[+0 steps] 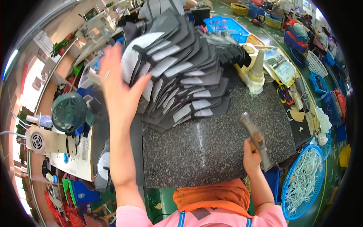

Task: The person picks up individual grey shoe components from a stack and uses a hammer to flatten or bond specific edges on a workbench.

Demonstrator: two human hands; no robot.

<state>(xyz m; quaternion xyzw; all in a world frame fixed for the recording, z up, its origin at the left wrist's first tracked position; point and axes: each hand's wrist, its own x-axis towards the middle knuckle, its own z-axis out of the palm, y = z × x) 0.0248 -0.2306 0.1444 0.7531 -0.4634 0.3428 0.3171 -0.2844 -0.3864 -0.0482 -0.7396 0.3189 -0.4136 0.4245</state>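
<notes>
My left hand is raised with the fingers stretched out and the thumb spread. It is slightly blurred, and nothing is in it. Beside it, overlapping rows of flat dark grey cut pieces with pale grey patches are heaped on the far part of the speckled stone slab. Over the slab's right side, my right hand is closed around a hammer with a worn metal head. The fingers hide part of its handle.
A cone-topped pot crusted with pale residue stands at the slab's far right, near scissors. A blue basket of white strips is at lower right. A green fan and a sewing machine are left. Another person is beyond the heap.
</notes>
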